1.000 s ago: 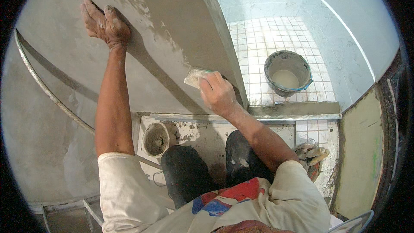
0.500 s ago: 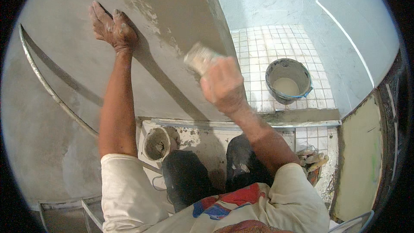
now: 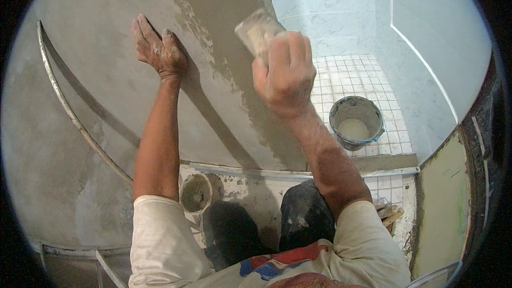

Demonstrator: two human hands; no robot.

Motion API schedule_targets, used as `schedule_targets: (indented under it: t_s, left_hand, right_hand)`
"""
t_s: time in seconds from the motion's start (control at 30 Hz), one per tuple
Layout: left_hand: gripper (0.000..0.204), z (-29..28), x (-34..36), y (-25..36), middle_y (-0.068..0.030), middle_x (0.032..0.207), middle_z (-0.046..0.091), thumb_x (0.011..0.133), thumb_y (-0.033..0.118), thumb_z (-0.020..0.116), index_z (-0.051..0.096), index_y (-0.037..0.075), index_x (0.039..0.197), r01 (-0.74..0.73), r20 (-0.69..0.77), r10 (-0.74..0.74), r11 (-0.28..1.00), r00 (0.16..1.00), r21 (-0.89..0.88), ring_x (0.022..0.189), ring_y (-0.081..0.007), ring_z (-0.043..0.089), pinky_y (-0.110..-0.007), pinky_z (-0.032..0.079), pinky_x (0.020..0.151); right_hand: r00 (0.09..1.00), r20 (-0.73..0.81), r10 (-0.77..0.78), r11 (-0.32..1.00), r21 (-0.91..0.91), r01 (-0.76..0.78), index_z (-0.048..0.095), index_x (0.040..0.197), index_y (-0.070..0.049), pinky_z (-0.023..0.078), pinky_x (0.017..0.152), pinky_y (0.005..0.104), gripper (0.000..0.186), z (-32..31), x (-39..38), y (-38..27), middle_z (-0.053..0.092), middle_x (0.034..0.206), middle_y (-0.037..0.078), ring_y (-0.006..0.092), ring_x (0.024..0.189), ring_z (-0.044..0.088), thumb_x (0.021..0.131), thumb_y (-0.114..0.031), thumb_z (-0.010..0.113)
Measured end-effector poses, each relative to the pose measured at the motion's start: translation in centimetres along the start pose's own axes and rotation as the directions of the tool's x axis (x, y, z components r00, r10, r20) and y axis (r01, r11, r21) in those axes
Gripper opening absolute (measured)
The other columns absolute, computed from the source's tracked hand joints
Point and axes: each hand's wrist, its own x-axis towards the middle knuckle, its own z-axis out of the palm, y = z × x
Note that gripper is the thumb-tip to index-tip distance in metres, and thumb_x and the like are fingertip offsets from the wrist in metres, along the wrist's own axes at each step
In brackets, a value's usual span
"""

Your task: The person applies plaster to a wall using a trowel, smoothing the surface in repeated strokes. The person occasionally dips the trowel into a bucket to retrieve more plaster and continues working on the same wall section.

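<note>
My left hand (image 3: pixel 159 48) rests on the grey plastered wall (image 3: pixel 96 16), fingers outstretched and lying together, nothing in it. My right hand (image 3: pixel 282 74) grips a pale, flat brush-like tool (image 3: pixel 256 26), blurred by motion, raised near the wall's right edge. A darker, wet-looking band (image 3: pixel 208 5) with a ragged left border runs down that side of the wall. Whether the tool touches the surface I cannot tell. Below my left arm, a small container with grey mix (image 3: pixel 194 194) sits beside my knee.
A bucket of greyish liquid (image 3: pixel 352 125) stands on white floor tiles (image 3: pixel 362 74) in the tiled alcove, behind a low ledge (image 3: pixel 362 165). A curved pipe (image 3: pixel 72 106) crosses the left wall. Tools or rags (image 3: pixel 389 216) lie right of my knees; a pale green panel (image 3: pixel 442 197) stands at right.
My right hand has moved up the wall with the tool. The darker band reaches further down and left. The view has shifted, so the surroundings sit lower in the picture.
</note>
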Motion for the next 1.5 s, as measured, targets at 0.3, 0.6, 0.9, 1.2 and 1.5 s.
schedule_targets:
  t_s: [0.3, 0.6, 0.9, 1.2, 1.5]
  left_hand:
    - [0.078, 0.0, 0.1, 0.0, -0.0233, 0.179, 0.027, 0.110, 0.048, 0.044, 0.031, 0.004, 0.174, -0.027, 0.008, 0.027, 1.000, 1.000, -0.007, 0.165, -0.0395, 0.024, -0.059, 0.010, 0.129]
    - [0.080, 0.2, -0.1, 0.8, -0.0229, 0.180, 0.027, 0.108, 0.048, 0.045, 0.031, 0.006, 0.175, 0.023, 0.031, -0.023, 1.000, 0.999, 0.000, 0.166, -0.0390, 0.024, -0.060, 0.010, 0.129]
    - [0.080, 0.0, 0.1, 0.4, -0.0226, 0.179, 0.027, 0.111, 0.055, 0.037, 0.031, 0.006, 0.175, 0.027, 0.019, -0.027, 1.000, 0.999, -0.016, 0.166, -0.0392, 0.024, -0.060, 0.010, 0.129]
    - [0.080, -0.2, 0.1, 0.1, -0.0234, 0.178, 0.029, 0.110, 0.054, 0.039, 0.033, 0.005, 0.174, 0.034, 0.018, -0.034, 0.999, 0.999, 0.017, 0.165, -0.0387, 0.025, -0.059, 0.010, 0.129]
    - [0.075, 0.0, -0.2, 0.6, -0.0199, 0.178, 0.030, 0.109, 0.046, 0.043, 0.035, 0.008, 0.174, 0.049, 0.014, -0.049, 0.998, 0.999, -0.025, 0.164, -0.0374, 0.027, -0.059, 0.011, 0.130]
  right_hand:
    - [0.959, 0.246, -0.140, 0.980, 0.175, 0.098, 0.060, 0.095, -0.004, 0.055, 0.057, 0.0410, 0.022, 2.7, -4.8, -2.0, 0.055, 0.093, 0.014, 0.0293, 0.084, 0.060, 0.077, -0.001, 0.072]
    - [0.977, 0.131, -0.169, 0.983, -0.047, 0.177, 0.060, 0.093, -0.002, 0.051, 0.056, 0.0436, 0.021, 4.6, 2.6, -0.3, 0.055, 0.091, 0.014, 0.0277, 0.079, 0.057, 0.076, -0.001, 0.072]
    - [0.978, -0.129, -0.165, 0.985, -0.075, 0.157, 0.061, 0.093, -0.002, 0.053, 0.059, 0.0429, 0.023, 4.2, 11.3, 0.8, 0.055, 0.092, 0.015, 0.0292, 0.081, 0.059, 0.075, -0.004, 0.074]
    - [0.936, 0.117, -0.333, 0.943, 0.009, 0.334, 0.062, 0.098, -0.005, 0.058, 0.065, 0.0414, 0.022, 5.4, 7.8, -2.1, 0.059, 0.092, 0.013, 0.0290, 0.086, 0.063, 0.080, -0.007, 0.074]
    - [0.851, 0.323, -0.414, 0.894, -0.032, 0.447, 0.059, 0.092, -0.003, 0.060, 0.070, 0.0454, 0.016, 1.7, 18.8, 4.5, 0.061, 0.089, 0.016, 0.0315, 0.085, 0.065, 0.089, -0.010, 0.073]
